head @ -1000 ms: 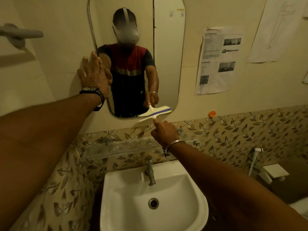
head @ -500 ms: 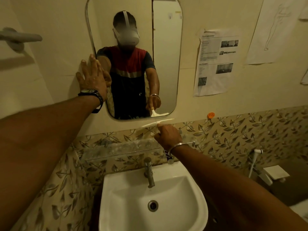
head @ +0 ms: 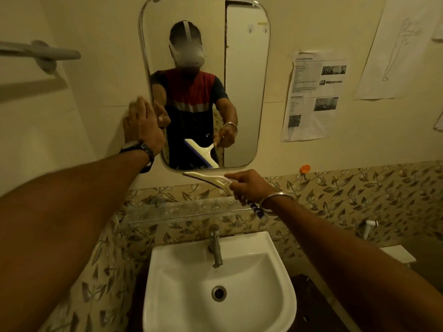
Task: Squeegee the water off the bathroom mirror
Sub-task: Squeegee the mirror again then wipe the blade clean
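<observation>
Both forearms are bare from the frame edges up to the wrists. The left hand [head: 143,125] has a dark wristwatch [head: 143,149] just behind it at 6 o'clock, with a chunky black band and a dull metal case. The right hand [head: 249,185] has a thin silver bangle [head: 278,194] round the wrist on its 4 o'clock side. In the mirror [head: 242,104], toward 12 o'clock, the reflection shows a short-sleeved shirt [head: 191,97] with a red chest, a pale grey stripe across the middle, and dark navy sleeves and lower part. It also shows a white headset [head: 189,53] with a white top strap [head: 185,29] running over the head
</observation>
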{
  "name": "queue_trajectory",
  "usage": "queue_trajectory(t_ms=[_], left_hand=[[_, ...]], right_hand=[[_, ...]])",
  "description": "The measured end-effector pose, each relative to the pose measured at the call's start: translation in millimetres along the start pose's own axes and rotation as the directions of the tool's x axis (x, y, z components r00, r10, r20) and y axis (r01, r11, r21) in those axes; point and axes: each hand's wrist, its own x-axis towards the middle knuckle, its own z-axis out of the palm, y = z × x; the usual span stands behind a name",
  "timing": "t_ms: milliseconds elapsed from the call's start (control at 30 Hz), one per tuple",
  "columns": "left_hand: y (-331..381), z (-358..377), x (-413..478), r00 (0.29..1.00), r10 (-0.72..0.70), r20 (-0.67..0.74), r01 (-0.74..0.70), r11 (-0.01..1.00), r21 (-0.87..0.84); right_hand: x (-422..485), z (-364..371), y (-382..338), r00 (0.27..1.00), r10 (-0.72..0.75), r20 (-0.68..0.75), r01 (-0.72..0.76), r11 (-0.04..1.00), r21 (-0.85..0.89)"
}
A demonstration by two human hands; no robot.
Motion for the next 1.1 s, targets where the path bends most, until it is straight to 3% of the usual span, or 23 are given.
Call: queue_trajectory(t_ms=[100,200,267,333,400,633,833,967,1100], left_hand=[[1,-1,-25,0.995,0.023,-0.101,-0.034,0.993,-0.109],[9,6,-50,0.982,-0.1,0.163,0.152,0.925,-0.349],[24,8,-66,0.848,-0.175,0.5,0.467,0.692,-0.55],[38,6,-81,0.638,-0.111,0.762,0.723,0.427,-0.543],[49,7,-93,0.558,-0.005,0.83,0.778,0.352,-0.521],[79,11,-98,0.616,-0.044,0.787,0.786,0.108,-0.609],[89,4,-97,0.578,-0.007,0.816,0.812,-0.09,-0.576],[91,-6,-95,0.559,0.019,0.829,0.821,-0.151,-0.55],[90,-14,-95,0.551,0.018,0.834,0.83,-0.121,-0.545]], right_hand=[[-10,-13,-2,0.993,-0.094,0.076,0.1,0.991,-0.083],[-17,-20,3,0.986,-0.153,0.068,0.163,0.968,-0.19],[-21,-22,4,0.983,-0.173,0.054,0.181,0.961,-0.208],[-25,-22,3,0.975,-0.213,0.057,0.22,0.955,-0.199],[-27,-21,1,0.967,-0.252,0.043,0.255,0.951,-0.173],[-29,-19,-8,0.952,-0.305,-0.007,0.3,0.941,-0.156],[-30,-17,-10,0.943,-0.314,-0.112,0.291,0.939,-0.181],[-28,-15,-8,0.936,-0.312,-0.165,0.29,0.946,-0.144],[-22,-18,-9,0.925,-0.328,-0.192,0.305,0.942,-0.141]])
